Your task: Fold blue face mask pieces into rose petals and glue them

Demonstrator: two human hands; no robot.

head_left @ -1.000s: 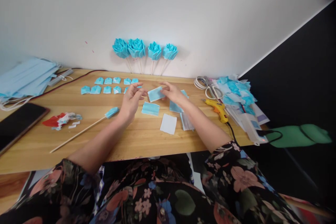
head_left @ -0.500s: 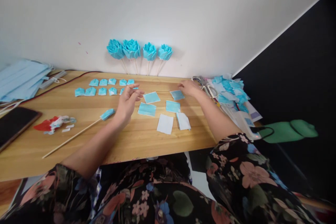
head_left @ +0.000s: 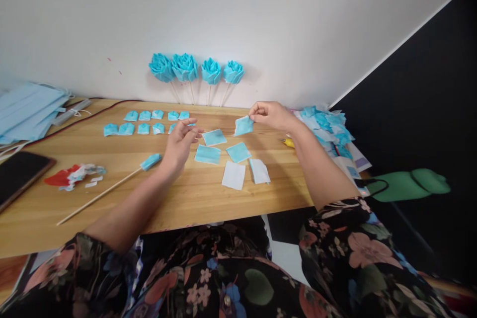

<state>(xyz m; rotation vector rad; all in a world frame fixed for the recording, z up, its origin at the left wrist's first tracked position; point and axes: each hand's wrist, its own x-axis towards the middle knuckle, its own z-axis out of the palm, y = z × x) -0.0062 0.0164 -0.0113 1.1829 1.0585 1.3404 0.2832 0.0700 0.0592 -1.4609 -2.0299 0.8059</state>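
Observation:
My right hand (head_left: pixel 270 114) pinches a small blue fabric square (head_left: pixel 243 126) and holds it just above the wooden table (head_left: pixel 156 194). My left hand (head_left: pixel 180 142) hovers open over the table, fingers loosely curled, holding nothing. Between the hands lie several flat squares: blue ones (head_left: pixel 213 137) (head_left: pixel 207 154) (head_left: pixel 238 152) and white ones (head_left: pixel 233 175) (head_left: pixel 259 171). A wooden stick with a blue wrapped tip (head_left: pixel 150 161) lies left of my left hand.
Two rows of small folded blue pieces (head_left: pixel 145 122) lie further back. Blue fabric roses on sticks (head_left: pixel 194 69) lean against the wall. A stack of face masks (head_left: pixel 28 109) and a phone (head_left: pixel 18 174) sit at the left. Red and white scraps (head_left: pixel 72 176) lie nearby. A pile of blue scraps (head_left: pixel 326 126) is at the right.
My right hand set down one blue square, reached right to another, and has lifted it off the table. My left hand has barely moved.

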